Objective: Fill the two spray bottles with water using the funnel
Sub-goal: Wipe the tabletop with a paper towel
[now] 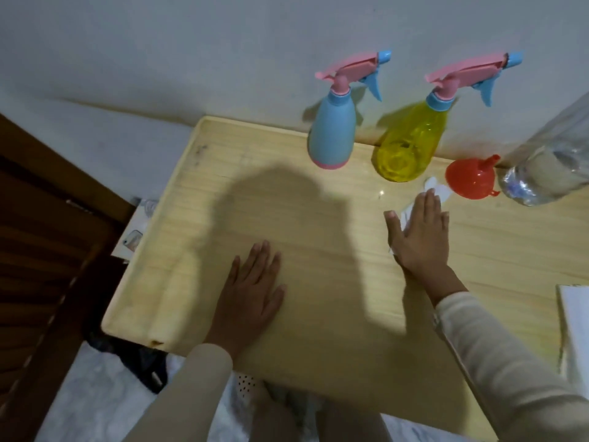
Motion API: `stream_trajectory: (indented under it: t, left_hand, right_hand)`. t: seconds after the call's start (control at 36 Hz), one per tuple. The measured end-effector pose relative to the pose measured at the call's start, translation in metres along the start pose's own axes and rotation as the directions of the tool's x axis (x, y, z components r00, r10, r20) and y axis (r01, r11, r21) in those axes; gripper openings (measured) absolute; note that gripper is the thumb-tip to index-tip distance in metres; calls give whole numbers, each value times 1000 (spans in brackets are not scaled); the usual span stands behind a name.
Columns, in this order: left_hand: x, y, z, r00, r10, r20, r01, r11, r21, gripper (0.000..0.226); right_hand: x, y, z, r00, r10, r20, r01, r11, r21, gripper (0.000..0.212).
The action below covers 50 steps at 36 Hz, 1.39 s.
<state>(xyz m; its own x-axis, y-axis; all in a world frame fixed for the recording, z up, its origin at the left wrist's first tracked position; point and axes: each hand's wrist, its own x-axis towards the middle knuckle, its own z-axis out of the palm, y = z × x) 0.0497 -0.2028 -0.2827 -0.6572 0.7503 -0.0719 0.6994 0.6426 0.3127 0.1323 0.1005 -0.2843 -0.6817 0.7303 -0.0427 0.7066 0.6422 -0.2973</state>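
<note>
A blue spray bottle with a pink and blue trigger head stands at the back of the wooden table. Right of it stands a clear yellow spray bottle, its trigger head also on. A red funnel lies on its side beside the yellow bottle. A large clear plastic water bottle lies tilted at the far right. My left hand rests flat on the table. My right hand presses flat on a white tissue just in front of the funnel.
The table stands against a pale wall. A white notebook or pad lies at the right edge. A dark wooden door or cabinet is at the left, and a small printed box sits below the table's left edge.
</note>
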Motion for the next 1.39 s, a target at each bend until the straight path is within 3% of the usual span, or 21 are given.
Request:
stream_trajectory:
  t: [0.11,0.25,0.47,0.58,0.67,0.94,1.22,1.39]
  left_hand:
    - [-4,-37,-14,1000,-22,-15,22,1000,-4,57]
    - [-10,-85,-26,977,-194,-92,187,979,-81,76]
    - [-11,-115,-31,951,-291,-110,284,956,-71,92]
    - [-11,-115,-28,945,-301,-124,295,953,-64,91]
    - [-9,-116,-27,946,-301,-117,295,953,-64,91]
    - [-9,-118,-27,945,-292,-149,283,956,-80,87]
    - [-8,-120,-21,942,-287,-172,277,958,-79,85]
    - [-9,-120,-22,939,-292,-179,281,956,-83,85]
  right_hand:
    - [-23,-22,11,998,46,-33,-46,999,-9,84]
    - [-54,-78,30,989,135,-62,-134,991,25,83]
    - [-59,-184,67,978,201,-58,-195,977,90,86]
    - [-46,-235,80,995,95,-31,-91,990,107,87]
    - [-32,-260,85,994,107,-11,-105,988,114,89]
    - [-4,-272,86,999,30,10,-31,997,72,92]
    - [46,-305,89,970,-209,122,206,978,37,86]
    - [43,-341,107,803,-557,210,582,810,-77,81]
